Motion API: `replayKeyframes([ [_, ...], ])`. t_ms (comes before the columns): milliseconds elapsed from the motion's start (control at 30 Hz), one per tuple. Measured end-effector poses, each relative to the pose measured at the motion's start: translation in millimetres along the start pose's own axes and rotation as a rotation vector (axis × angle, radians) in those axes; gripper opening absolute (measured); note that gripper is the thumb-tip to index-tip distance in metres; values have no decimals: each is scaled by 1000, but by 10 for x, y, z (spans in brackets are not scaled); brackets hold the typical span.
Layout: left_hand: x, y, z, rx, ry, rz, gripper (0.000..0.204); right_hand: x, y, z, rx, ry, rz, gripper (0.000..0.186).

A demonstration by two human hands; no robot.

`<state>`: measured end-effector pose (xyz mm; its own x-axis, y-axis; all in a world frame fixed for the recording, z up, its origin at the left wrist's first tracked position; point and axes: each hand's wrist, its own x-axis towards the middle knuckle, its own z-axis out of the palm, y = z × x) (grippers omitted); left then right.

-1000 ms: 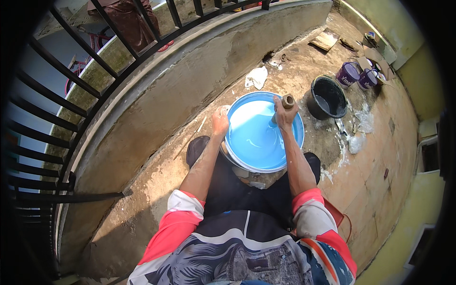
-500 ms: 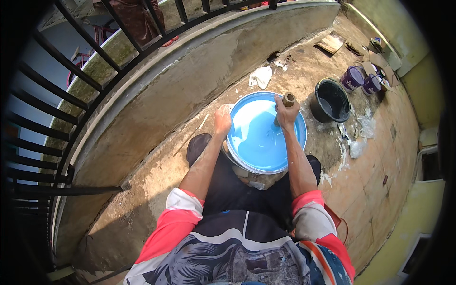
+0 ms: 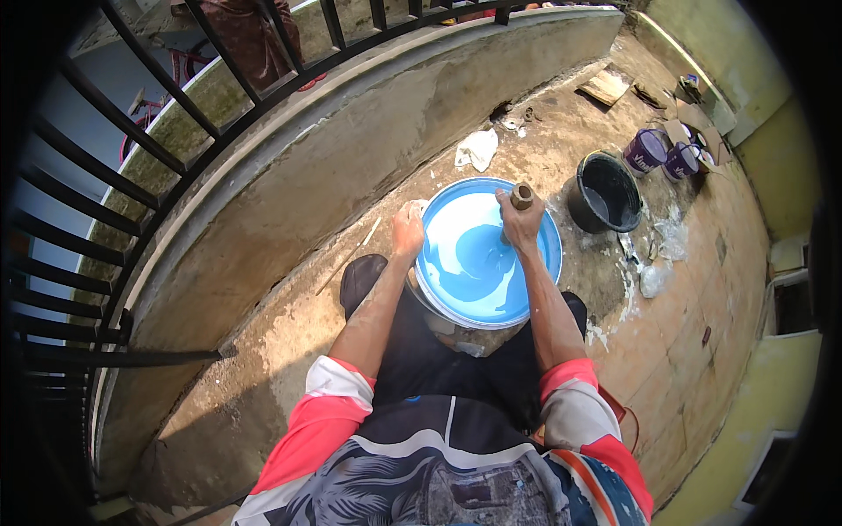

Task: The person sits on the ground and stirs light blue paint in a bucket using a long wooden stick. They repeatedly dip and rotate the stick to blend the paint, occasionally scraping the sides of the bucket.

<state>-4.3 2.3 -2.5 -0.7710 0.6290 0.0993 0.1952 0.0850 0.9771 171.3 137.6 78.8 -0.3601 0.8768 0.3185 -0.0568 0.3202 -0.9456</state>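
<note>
Between my knees stands a round white bucket point(image 3: 427, 294) of light blue paint point(image 3: 478, 294). My right hand point(image 3: 524, 226) is wrapped round a thick brown stick, perhaps bamboo point(image 3: 522, 195), held nearly upright near the bucket's right side. The stick's lower end dips into the paint and is hidden there. At the left rim, my left hand point(image 3: 408, 230) is closed with its fingers on the bucket's edge. A bit of something whitish shows by those fingertips, too small to name. Swirls of lighter and darker blue mark the paint's surface.
A black pail point(image 3: 605, 195) stands right of the bucket, with purple paint tubs point(image 3: 646, 151) behind it. A white cloth point(image 3: 476, 150) and a thin stick point(image 3: 349, 256) lie near the low wall point(image 3: 368, 140). Clear plastic scraps point(image 3: 653, 280) and white spills mark the floor. A black railing point(image 3: 167, 167) runs left.
The stick and my right hand have shifted slightly left and toward me in the paint. The swirl pattern differs. My left hand stays at the rim.
</note>
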Motion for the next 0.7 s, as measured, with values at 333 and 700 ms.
replayKeyframes([
  [333,-96,154,-55,56,-47,-94,34,-368,-165,181,479,-166,248,27],
  [700,-22,-7,4,52,-3,-39,31,-31,150,272,284,241,-35,23],
])
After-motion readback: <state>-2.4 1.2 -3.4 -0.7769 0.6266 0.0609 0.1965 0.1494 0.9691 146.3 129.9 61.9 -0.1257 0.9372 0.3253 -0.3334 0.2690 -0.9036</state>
